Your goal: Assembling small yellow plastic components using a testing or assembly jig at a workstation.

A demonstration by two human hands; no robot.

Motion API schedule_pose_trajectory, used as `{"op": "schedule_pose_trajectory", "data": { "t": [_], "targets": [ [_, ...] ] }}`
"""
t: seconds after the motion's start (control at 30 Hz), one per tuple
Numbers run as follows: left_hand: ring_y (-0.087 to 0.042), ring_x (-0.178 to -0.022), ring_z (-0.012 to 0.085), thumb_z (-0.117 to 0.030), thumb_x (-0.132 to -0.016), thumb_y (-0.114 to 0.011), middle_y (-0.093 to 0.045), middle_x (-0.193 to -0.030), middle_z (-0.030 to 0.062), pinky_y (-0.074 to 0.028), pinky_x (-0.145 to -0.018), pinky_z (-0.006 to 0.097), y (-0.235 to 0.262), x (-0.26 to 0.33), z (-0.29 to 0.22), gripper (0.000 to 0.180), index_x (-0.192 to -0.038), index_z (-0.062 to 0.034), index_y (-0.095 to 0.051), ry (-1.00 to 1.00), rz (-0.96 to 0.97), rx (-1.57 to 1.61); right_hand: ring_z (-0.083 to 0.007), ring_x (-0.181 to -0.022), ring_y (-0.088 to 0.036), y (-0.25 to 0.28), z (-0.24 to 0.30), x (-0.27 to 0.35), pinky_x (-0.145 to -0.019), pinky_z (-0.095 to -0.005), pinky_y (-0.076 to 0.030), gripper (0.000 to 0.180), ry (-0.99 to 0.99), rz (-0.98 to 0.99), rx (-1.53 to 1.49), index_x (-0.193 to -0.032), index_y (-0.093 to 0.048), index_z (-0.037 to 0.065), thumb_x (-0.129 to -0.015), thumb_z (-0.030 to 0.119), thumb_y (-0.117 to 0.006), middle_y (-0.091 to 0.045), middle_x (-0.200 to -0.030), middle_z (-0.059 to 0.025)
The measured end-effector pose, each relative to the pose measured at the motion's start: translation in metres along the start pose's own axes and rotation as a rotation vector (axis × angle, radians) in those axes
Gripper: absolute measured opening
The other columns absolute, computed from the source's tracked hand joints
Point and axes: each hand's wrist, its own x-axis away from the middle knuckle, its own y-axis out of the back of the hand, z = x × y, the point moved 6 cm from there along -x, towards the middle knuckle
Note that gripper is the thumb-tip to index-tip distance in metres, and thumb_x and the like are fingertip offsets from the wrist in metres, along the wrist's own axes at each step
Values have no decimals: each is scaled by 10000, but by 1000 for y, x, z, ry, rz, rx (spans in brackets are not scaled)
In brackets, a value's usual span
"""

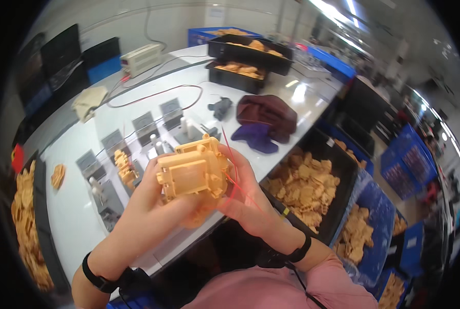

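Both my hands are closed around a yellow-orange moulded plastic housing (187,175), held up above the table's front edge. My left hand (160,208) grips its left and lower side. On the right side, my right hand (246,193) curls round it, and a thin red wire (233,181) runs by the fingers there. Beyond my left hand, a similar yellow-orange part (125,167) sits on one of several grey metal fixtures (146,125) standing in a row. Some of the right fingers are hidden behind the housing.
Left on the white table (67,226) lies a small loose part (58,175); a black bin of parts (26,221) stands beyond it. Dark cloths (263,121) lie to the right. A large black bin (304,190) full of parts stands right of the table. Farther back are a power supply (141,59) and stacked black trays (237,74).
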Motion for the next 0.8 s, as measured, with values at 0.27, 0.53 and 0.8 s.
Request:
{"op": "schedule_pose_trajectory", "data": {
  "t": [0.27,0.53,0.8],
  "targets": [
    [-464,-1278,183,-135,-945,-565,-411,-1436,117,-396,-1055,325,-37,-11,-17,735,-1544,-41,-150,-145,388,-68,-222,-1351,-399,1,0,44,-1058,-391,-432,828,85,-228,58,-1521,-210,147,-875,62,-722,-298,-1493,-81],
    [-511,-1192,165,-204,-991,-506,-473,-1403,102,-435,-955,277,-155,-10,-12,682,-1566,-63,-165,-44,693,-281,-215,-1270,-496,47,35,162,-996,-394,-474,654,34,-516,-275,-1509,-237,151,-961,215,-589,-457,-1391,-71],
    [-570,-1013,170,-391,-989,-560,-448,-1405,255,-429,-895,282,-288,-2,-5,746,-1579,-152,-171,-247,924,-570,-229,-1220,-565,117,76,384,-912,-404,-528,498,261,-656,-392,-1452,-390,162,-987,281,-523,-558,-1359,-104]
  ]
}}
